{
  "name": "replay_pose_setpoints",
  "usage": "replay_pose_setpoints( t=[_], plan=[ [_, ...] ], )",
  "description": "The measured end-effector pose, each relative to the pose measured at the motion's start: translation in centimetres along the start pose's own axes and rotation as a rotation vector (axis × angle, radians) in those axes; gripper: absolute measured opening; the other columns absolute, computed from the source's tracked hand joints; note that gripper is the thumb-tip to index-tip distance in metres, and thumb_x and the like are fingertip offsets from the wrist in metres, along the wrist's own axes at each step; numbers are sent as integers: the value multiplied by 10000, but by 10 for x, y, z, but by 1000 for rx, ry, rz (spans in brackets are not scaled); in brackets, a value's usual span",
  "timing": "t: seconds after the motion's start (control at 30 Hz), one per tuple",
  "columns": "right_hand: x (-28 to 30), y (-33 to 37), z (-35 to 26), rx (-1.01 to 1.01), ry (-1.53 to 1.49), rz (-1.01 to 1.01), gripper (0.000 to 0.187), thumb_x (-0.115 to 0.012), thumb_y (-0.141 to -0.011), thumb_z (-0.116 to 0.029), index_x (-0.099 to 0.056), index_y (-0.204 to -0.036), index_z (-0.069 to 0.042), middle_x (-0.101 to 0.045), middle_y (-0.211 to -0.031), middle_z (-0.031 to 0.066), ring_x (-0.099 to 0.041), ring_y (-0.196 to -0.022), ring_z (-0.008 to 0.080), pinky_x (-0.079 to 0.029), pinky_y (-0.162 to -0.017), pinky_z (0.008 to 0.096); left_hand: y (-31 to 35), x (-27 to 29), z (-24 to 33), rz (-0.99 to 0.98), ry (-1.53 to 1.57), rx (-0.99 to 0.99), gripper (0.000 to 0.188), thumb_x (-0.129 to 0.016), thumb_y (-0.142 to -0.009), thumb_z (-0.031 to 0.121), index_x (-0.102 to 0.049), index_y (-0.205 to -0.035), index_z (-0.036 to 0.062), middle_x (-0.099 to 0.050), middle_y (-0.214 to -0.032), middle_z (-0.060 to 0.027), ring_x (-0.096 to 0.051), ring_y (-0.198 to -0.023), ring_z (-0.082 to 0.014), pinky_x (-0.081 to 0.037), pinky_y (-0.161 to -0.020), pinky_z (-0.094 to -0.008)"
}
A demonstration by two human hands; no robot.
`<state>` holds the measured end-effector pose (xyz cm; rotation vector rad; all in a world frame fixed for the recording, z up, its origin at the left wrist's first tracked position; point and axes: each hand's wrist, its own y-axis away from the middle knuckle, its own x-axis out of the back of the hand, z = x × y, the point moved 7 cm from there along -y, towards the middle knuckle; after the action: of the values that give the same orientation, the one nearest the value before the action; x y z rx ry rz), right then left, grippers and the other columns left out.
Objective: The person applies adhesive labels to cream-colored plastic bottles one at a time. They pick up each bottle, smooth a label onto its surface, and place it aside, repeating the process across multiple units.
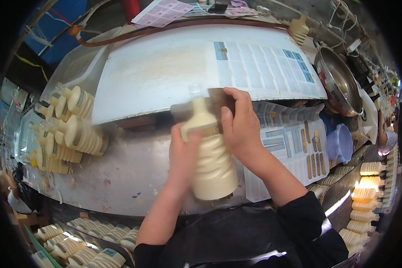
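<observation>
A cream bottle [212,174] with spiral ribs and a clear neck leans slightly in front of me over the grey table. Along its left side lies my left hand [185,152], closed against the bottle and smeared by motion. My right hand [243,127] is beside the bottle's shoulder, pinching a thin dark brown flat piece [217,100] between thumb and fingers. A dark band crosses the bottle's upper front, partly behind the left fingers. To the right, a backing sheet [301,172] carries several brown and gold label strips [315,165].
Beyond my hands is a raised white board [152,76] with a blue-marked label sheet [259,67]. Several cream bottles [78,134] lie piled at left. A metal pan [339,76] and lilac bowl [339,143] stand at right. More bottles [364,201] line the lower right.
</observation>
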<state>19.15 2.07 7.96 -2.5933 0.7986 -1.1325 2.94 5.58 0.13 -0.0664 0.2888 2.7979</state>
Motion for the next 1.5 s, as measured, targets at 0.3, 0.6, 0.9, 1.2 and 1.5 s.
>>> replay_pose_setpoints(
  t=[0.3, 0.6, 0.9, 1.2, 1.5],
  plan=[
    [12, -6, 7, 101, -259, 109, 389, -542, -993, -90, -488, -1369, -5, -564, -1299, 197, -586, -1167, 356, -464, -1018, 418, -2, 20, 0, 80, -73, -159, 417, -459, -1080, 285, -552, -1354, -15, -605, -1241, -143, -578, -1109, -224, -465, -989, -366],
    [-4, 1, 11, -37, -142, -36, 426, -576, -960, -87, -468, -1372, -72, -531, -1357, 179, -594, -1164, 407, -495, -950, 497, 52, -16, 35, 18, -877, -336, 904, -703, -872, 280, -248, -1620, 56, -261, -1566, -356, -412, -1382, -545, -405, -1120, -521],
    [5, -2, 25, 66, -278, 52, 414, -556, -972, -61, -473, -1376, -19, -548, -1329, 195, -572, -1202, 373, -465, -1020, 430, 47, -11, 29, 29, -679, -273, 1004, -685, -912, 394, -118, -1635, -12, -385, -1511, -282, -448, -1379, -397, -357, -1160, -465],
    [-3, -3, 23, -44, -310, 24, 407, -526, -990, -85, -473, -1379, 21, -559, -1330, 217, -556, -1245, 345, -431, -1079, 410, 47, 0, 6, -38, -431, -178, 984, -701, -896, 223, -97, -1625, -45, -400, -1539, -249, -456, -1395, -310, -381, -1156, -417],
    [-26, -7, -51, 45, -59, -119, 253, -473, -1030, -138, -503, -1261, -40, -561, -1208, 204, -607, -1029, 450, -504, -902, 496, 55, -5, 23, 56, -553, -203, 1080, -847, -816, 279, -182, -1589, -77, -543, -1431, -286, -593, -1286, -398, -486, -1052, -449]
  ],
)
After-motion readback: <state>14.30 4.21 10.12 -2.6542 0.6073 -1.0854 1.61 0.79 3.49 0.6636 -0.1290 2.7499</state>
